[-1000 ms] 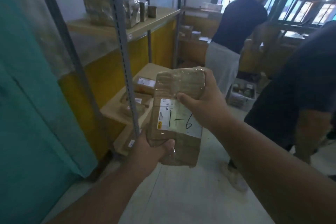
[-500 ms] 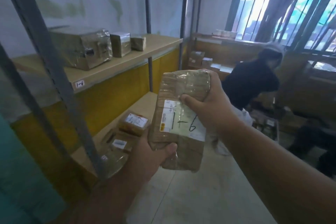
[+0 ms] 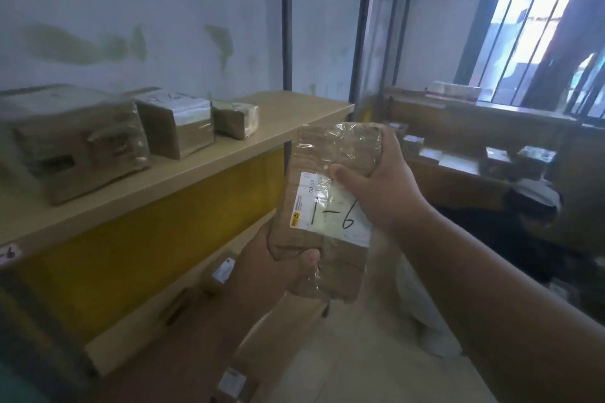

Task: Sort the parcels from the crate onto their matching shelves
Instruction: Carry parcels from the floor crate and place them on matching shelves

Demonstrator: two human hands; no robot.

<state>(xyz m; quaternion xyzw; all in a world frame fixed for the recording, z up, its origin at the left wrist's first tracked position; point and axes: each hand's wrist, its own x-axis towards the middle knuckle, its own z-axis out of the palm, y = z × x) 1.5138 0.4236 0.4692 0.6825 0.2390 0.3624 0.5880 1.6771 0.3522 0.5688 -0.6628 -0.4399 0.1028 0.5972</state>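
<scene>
A flat brown parcel (image 3: 330,206) wrapped in clear tape stands upright in front of me, its white label handwritten "1-6". My left hand (image 3: 271,268) grips its lower left corner, thumb across the front. My right hand (image 3: 379,183) grips the upper right edge, thumb on the label's top. Just left of the parcel runs a wooden shelf (image 3: 203,170) whose front edge carries a small tag ending in "6" (image 3: 8,253) at the far left. On this shelf sit three taped parcels: a large one (image 3: 78,144), a medium one (image 3: 178,126) and a small one (image 3: 235,119).
A lower shelf (image 3: 183,301) beneath holds several labelled parcels (image 3: 222,271). Grey metal uprights (image 3: 286,20) stand behind the top shelf. To the right another rack (image 3: 458,157) carries small parcels under a barred window. A person in dark clothes (image 3: 510,222) bends low there.
The view has risen and come closer to the top shelf, which now sits level with the parcel. Both hands keep the same hold. The person at the right has bent lower.
</scene>
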